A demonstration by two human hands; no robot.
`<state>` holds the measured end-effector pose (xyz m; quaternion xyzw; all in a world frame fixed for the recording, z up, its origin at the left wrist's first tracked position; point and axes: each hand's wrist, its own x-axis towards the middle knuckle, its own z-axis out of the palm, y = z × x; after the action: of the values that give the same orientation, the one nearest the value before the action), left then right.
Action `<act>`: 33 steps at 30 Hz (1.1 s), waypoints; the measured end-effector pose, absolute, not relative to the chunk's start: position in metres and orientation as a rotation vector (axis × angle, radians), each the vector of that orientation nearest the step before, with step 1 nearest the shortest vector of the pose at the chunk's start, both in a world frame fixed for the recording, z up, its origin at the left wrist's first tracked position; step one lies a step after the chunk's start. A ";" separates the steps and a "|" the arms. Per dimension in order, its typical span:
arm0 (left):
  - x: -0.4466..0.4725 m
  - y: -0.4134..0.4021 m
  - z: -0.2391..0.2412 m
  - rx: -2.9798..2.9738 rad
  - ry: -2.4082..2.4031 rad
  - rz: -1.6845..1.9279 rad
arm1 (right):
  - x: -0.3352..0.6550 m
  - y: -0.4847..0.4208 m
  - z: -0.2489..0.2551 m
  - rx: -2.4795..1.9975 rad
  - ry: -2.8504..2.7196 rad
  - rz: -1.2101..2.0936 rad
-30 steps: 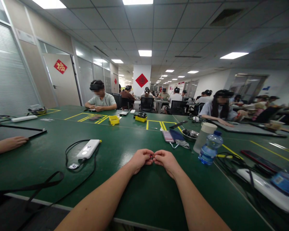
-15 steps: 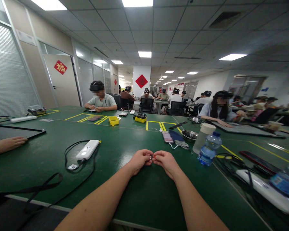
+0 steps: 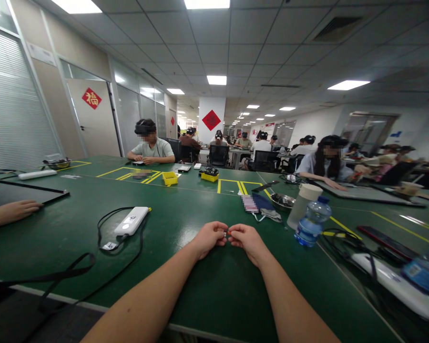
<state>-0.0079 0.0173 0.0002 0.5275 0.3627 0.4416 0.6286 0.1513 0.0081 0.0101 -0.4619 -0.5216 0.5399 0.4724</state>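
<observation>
My left hand (image 3: pixel 211 237) and my right hand (image 3: pixel 246 240) meet fingertip to fingertip just above the green table (image 3: pixel 232 290). Both are closed in a pinch. A small shiny, silvery piece (image 3: pixel 225 234) shows at the left fingertips, too small to name. Between the right thumb and forefinger is a tiny orange-red piece (image 3: pixel 229 233), mostly covered by the fingers. Whether the two pieces touch, I cannot tell.
Left of my hands lies a white power bank (image 3: pixel 132 221) with a black cable. To the right stand a water bottle (image 3: pixel 312 221), a pale tumbler (image 3: pixel 303 205) and a metal bowl (image 3: pixel 283 201). Yellow trays (image 3: pixel 169 179) sit farther back. A neighbour's hand (image 3: pixel 23 208) rests at left.
The whole view has shifted very slightly. My hands keep nearly the same pinching pose, fingertips together.
</observation>
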 end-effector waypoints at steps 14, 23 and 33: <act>-0.009 0.015 0.002 1.186 0.754 1.057 | 0.150 0.008 0.008 -1.035 -1.219 1.340; -0.008 0.015 0.003 1.169 0.779 1.013 | 0.149 0.007 0.012 -1.039 -1.174 1.380; -0.010 0.018 -0.001 1.177 0.809 1.018 | 0.151 0.009 0.008 -1.047 -1.184 1.372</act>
<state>-0.0097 0.0178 -0.0007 0.5158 0.3548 0.4461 0.6396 0.1506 0.0093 0.0079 -0.4332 -0.4897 0.5674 0.5006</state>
